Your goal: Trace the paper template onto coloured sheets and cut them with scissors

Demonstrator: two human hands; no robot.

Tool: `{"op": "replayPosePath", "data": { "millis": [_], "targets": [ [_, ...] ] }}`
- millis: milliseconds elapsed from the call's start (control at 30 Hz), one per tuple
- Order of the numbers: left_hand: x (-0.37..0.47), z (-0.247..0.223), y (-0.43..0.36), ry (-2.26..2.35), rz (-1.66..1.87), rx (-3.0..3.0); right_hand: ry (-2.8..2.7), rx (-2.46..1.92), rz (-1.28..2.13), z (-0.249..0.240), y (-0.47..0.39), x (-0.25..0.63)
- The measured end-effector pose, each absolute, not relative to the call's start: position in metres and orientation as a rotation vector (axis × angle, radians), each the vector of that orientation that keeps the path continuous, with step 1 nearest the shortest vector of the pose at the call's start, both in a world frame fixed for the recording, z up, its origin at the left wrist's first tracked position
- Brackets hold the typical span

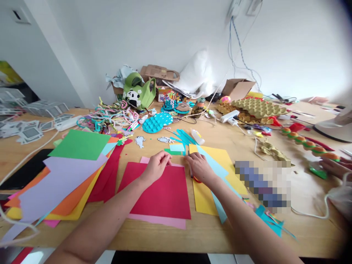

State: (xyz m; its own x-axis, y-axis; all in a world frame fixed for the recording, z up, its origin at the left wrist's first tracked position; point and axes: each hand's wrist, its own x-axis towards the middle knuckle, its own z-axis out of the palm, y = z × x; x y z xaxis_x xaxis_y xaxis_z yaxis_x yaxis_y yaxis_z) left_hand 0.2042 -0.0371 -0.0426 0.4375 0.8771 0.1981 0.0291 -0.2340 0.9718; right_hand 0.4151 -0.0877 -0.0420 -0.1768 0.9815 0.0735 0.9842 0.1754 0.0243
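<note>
Over the top edge of a crimson paper sheet [161, 190], my left hand [157, 165] is closed in a pinch; whatever is in its fingertips, if anything, is too small to make out. A pink sheet [165, 221] shows from under the crimson one. My right hand [200, 168] is curled at the left edge of a yellow sheet [205, 201], its fingers round a slim dark pen [191, 171]. Beneath that hand a red-orange loop [197, 179] peeks out, mostly hidden. Beyond the hands lie a small pale blue card [176, 147] and cut paper fish [164, 139].
Coloured paper [79, 145] is piled at left. Blue strips [183, 137] and a white glue bottle [197, 136] lie ahead. Behind are pipe cleaners [110, 117], a green panda bag [140, 91] and egg cartons [258, 106]. Another person's hand [337, 167] is at far right.
</note>
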Motion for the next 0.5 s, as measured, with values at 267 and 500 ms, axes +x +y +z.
{"op": "replayPosePath", "data": {
  "millis": [267,500],
  "targets": [
    [0.193,-0.001,-0.056,0.911,0.695,2.053,-2.310,-1.849,-0.052,-0.034,-0.089,0.407],
    [0.174,-0.010,-0.119,0.866,0.460,2.275,-2.531,-1.573,0.330,-0.025,-0.077,0.356]
  ]
}}
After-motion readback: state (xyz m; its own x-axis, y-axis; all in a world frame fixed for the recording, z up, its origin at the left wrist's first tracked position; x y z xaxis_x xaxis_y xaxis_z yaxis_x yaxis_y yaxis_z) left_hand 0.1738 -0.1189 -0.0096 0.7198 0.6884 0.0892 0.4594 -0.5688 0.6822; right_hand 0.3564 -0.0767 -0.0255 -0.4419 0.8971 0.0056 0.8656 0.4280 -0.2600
